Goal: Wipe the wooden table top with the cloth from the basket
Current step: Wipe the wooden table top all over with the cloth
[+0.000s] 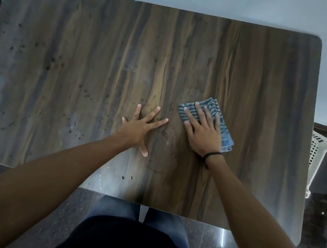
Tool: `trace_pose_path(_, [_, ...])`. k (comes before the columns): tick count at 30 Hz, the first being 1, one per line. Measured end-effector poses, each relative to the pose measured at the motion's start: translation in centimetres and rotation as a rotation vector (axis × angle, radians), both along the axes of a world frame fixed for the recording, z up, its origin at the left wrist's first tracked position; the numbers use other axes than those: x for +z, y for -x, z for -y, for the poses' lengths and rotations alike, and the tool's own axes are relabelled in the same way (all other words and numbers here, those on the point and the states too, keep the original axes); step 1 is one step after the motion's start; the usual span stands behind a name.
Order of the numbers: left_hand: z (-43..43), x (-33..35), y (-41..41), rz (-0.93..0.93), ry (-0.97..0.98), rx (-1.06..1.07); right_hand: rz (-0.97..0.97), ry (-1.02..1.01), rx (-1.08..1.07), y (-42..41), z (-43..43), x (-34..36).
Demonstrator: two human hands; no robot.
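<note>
The wooten table top (86, 42) is a broad rectangle with rounded corners, its dark brown grain streaked with grey and running away from the viewer. Small dark specks and pale smears are scattered over its left part and near the front edge. The cloth (223, 123) is folded into a thick, roughly rectangular pad with blue-grey and darker stripes; it lies flat on the table top, right of the middle, tilted so its long side runs diagonally. The basket (317, 155) is white plastic with a slotted, lattice-like wall; it sits off the table's right edge, lower than the top, only partly visible.
</note>
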State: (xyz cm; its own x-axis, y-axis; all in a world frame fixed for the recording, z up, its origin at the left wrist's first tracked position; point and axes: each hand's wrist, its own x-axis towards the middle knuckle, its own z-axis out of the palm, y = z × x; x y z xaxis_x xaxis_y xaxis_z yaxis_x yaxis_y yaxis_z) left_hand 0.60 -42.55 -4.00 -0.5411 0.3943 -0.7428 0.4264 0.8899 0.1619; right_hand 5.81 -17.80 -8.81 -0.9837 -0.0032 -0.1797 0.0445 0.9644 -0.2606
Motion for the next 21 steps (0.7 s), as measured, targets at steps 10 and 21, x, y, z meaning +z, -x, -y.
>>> trace_pose_path(10, [-0.1,0.5,3.5,-0.087,-0.079,0.02,-0.021,-0.019,-0.011,4.8,-2.8,0.1])
trace_pose_path(21, [-2.9,0.8,19.6,0.013,-0.017,0.221,0.068,0.018,-0.287,12.8,-4.2,0.7])
